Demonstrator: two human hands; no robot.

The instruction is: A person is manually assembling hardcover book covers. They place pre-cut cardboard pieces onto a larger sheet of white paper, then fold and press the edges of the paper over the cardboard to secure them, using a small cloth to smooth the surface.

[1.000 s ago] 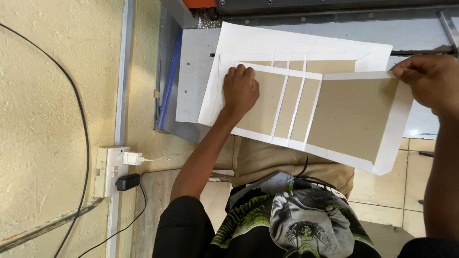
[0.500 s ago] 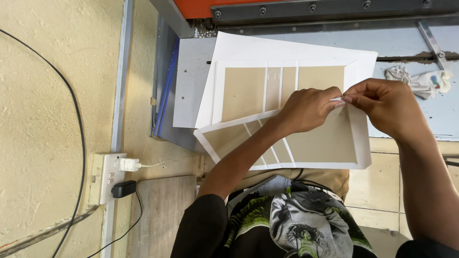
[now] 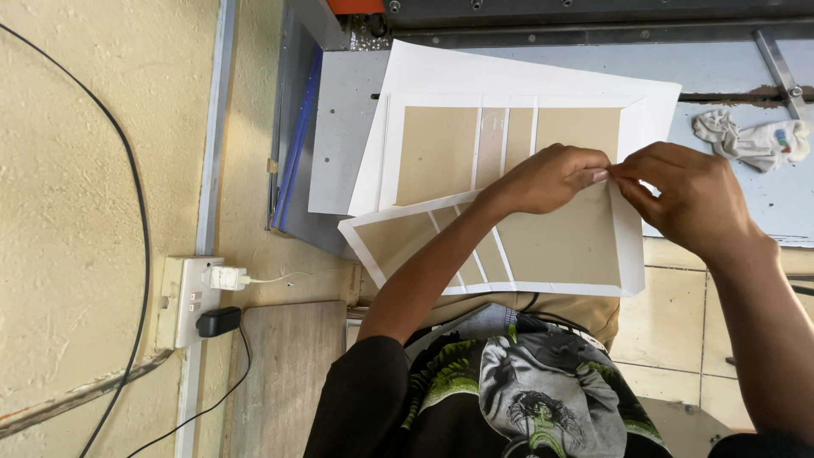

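Note:
Two flat covers lie stacked on a grey metal table [image 3: 339, 127], each made of brown boards glued on white paper. The upper cover [image 3: 560, 246] is tilted and overhangs the table's near edge above my lap. The lower cover [image 3: 437, 153] lies squarer on a larger white sheet [image 3: 441, 72]. My left hand [image 3: 547, 178] and my right hand [image 3: 687, 199] meet fingertip to fingertip at the upper cover's white far-right border, both pinching that paper edge.
A crumpled white rag [image 3: 746, 140] lies on the table at the right. A dark machine rail [image 3: 593, 21] runs along the far edge. On the yellow wall at the left are a socket with plugs [image 3: 208, 288] and a black cable [image 3: 127, 170].
My left hand moved from the left boards across to the right border, where it met my right hand. The upper cover swung down toward me and now lies tilted.

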